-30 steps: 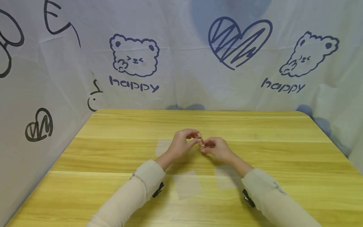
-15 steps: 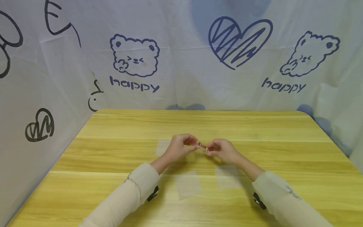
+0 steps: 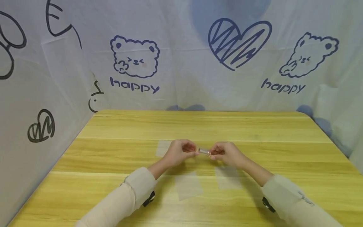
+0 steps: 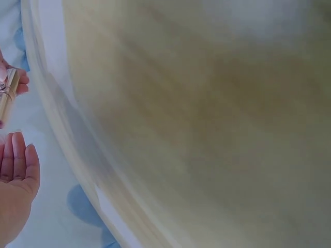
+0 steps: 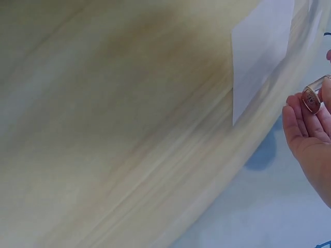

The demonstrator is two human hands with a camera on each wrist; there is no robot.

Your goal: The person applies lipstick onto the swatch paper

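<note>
A small lipstick tube (image 3: 204, 151), silvery along its body with a rose-gold end, lies almost level between the two hands above the table. My right hand (image 3: 228, 153) pinches its rose-gold end; the right wrist view shows a round reddish base with a small label on the lipstick tube (image 5: 311, 100). Thumb and fingertips of my left hand (image 3: 179, 153) are at the other end and appear to pinch it. In the left wrist view the lipstick tube (image 4: 7, 98) looks gold, and the left hand's (image 4: 15, 191) outer fingers are loosely extended. That view's edge cuts off the thumb.
On the wood-grain table (image 3: 113, 142) lie a pale square sheet (image 3: 188, 186) near the front, another pale sheet (image 3: 227, 177) by the right forearm, and a third pale sheet (image 3: 163, 148) partly behind the left hand. A printed cloth (image 3: 181, 63) hangs behind the table.
Both hands have lowered toward the person and spread slightly apart. Between them the lipstick tube has turned from nearly upright to nearly level, showing more of its length.
</note>
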